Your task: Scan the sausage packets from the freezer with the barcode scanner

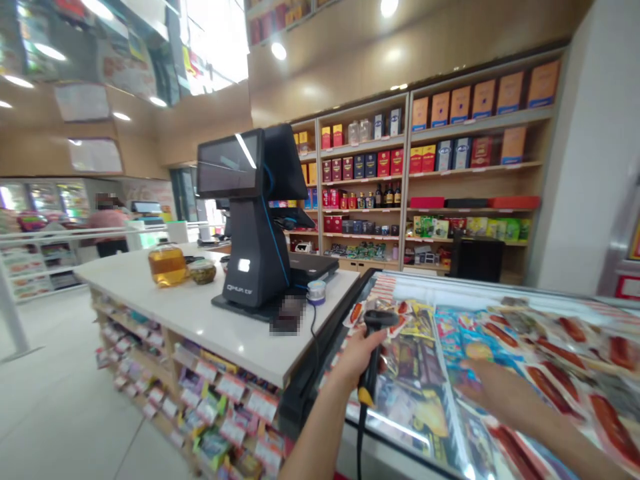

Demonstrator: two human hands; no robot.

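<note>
Head view: the left hand (356, 355) has its fingers closed round the grip of a black scanner (371, 373), just below its head. From its look, I judge it light, hard and rigid, with a smooth casing that a loose hold might let slide; a knock or drop could harm it. The grip's narrow part, where these fingers already are, seems the best place to take hold. The scanner stands roughly upright in them, head above, yellow end below, and a cable (360, 440) hangs from that end, probably adding a slight downward drag.

Behind these fingers, the left forearm slants up from the lower edge, wrist nearly straight. To their right, the right hand (481, 381) reaches in low from the lower right corner, forearm nearly flat. It is blurred, so I cannot tell whether its fingers grasp anything or touch the packs. Blue packs (457, 333) lie nearest to them and look soft and light; sausages (555, 357) lie further right.

Under both hands is the freezer (300, 400). Left of and beyond the left fingers, a white surface (245, 347) carries a small tin (316, 293), a till (255, 260) and, furthest off, a jar (167, 265).
</note>
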